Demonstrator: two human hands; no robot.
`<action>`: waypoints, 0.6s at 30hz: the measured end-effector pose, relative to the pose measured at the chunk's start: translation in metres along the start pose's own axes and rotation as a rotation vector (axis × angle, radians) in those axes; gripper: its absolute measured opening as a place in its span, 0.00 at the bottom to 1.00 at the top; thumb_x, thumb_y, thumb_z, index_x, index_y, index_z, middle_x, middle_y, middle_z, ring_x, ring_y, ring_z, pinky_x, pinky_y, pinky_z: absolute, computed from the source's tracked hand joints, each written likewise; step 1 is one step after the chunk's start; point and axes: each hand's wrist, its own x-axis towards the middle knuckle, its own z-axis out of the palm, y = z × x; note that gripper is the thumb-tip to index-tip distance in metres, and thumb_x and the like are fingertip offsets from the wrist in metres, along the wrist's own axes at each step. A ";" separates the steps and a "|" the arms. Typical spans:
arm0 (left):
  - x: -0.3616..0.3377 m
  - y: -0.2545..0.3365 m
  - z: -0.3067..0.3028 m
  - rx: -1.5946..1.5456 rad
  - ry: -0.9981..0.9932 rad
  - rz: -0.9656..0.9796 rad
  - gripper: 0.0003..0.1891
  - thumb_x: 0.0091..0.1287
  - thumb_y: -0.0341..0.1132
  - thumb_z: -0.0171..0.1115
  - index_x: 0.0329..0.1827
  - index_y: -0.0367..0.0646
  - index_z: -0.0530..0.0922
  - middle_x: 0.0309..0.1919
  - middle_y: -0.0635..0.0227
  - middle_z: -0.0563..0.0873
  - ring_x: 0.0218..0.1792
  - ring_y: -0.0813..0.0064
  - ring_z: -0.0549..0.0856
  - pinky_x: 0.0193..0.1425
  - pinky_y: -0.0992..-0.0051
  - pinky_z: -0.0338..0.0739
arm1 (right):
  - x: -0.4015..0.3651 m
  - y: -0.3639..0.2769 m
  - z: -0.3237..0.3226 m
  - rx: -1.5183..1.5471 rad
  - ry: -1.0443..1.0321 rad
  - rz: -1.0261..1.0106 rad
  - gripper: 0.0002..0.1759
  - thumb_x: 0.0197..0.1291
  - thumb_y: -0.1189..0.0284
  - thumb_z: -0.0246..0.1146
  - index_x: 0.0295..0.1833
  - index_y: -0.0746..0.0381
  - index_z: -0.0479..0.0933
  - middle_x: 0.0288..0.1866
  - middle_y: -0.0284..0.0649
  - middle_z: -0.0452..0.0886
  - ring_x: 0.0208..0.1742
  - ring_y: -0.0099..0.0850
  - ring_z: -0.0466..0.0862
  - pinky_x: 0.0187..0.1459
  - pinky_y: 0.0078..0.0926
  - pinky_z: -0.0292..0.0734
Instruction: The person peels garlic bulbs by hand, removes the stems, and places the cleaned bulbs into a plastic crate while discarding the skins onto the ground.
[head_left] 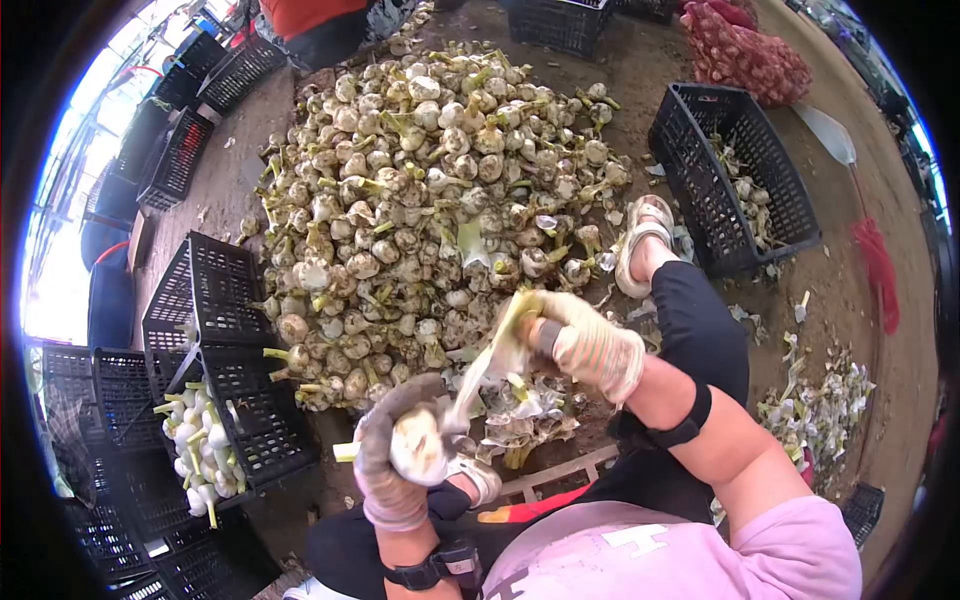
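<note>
My left hand [392, 465], in a soiled striped glove, is closed around a garlic bulb [418, 447] whose root end faces up; its cut stem sticks out on the left. My right hand [590, 348], also gloved, pinches a strip of garlic skin [482, 380] that stretches down toward the bulb, blurred by motion. A dark band or object shows at the right fingers; I cannot make out which. Beyond both hands lies a big heap of unpeeled garlic [430, 210] with short stems. Loose peelings [530, 415] gather below the right hand.
A black crate [245, 400] at left holds peeled white garlic [203, 445]. Another black crate [735, 180] at right contains some garlic and scraps. A red net sack [745, 60] stands behind it. Husks [820, 410] litter the floor at right. A person in red [310, 15] is beyond the heap.
</note>
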 end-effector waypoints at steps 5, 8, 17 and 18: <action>-0.001 0.012 0.009 -0.111 0.218 -0.055 0.36 0.63 0.57 0.54 0.65 0.38 0.65 0.57 0.56 0.74 0.41 0.66 0.83 0.45 0.72 0.79 | 0.010 0.033 -0.016 -1.377 -0.175 -0.321 0.26 0.43 0.77 0.64 0.53 0.61 0.71 0.45 0.47 0.78 0.47 0.46 0.78 0.48 0.37 0.75; -0.001 -0.004 -0.010 0.271 0.280 -0.031 0.45 0.60 0.70 0.48 0.65 0.35 0.66 0.46 0.64 0.78 0.39 0.78 0.79 0.43 0.79 0.76 | 0.001 0.026 0.007 -1.173 -0.327 -0.527 0.35 0.38 0.81 0.64 0.59 0.59 0.69 0.46 0.45 0.78 0.50 0.41 0.79 0.49 0.36 0.75; 0.004 -0.024 0.011 0.791 0.180 0.102 0.41 0.63 0.64 0.51 0.65 0.34 0.65 0.58 0.54 0.74 0.57 0.65 0.74 0.63 0.70 0.65 | -0.003 0.012 0.035 -1.096 -0.370 -0.252 0.18 0.36 0.70 0.67 0.39 0.57 0.78 0.28 0.40 0.79 0.31 0.39 0.82 0.32 0.32 0.75; 0.004 -0.027 0.010 0.763 0.169 0.019 0.42 0.62 0.65 0.51 0.65 0.35 0.64 0.58 0.54 0.75 0.56 0.63 0.76 0.62 0.70 0.67 | -0.001 0.011 0.035 -1.205 -0.393 -0.180 0.18 0.35 0.69 0.68 0.38 0.55 0.79 0.26 0.39 0.79 0.30 0.39 0.82 0.31 0.31 0.75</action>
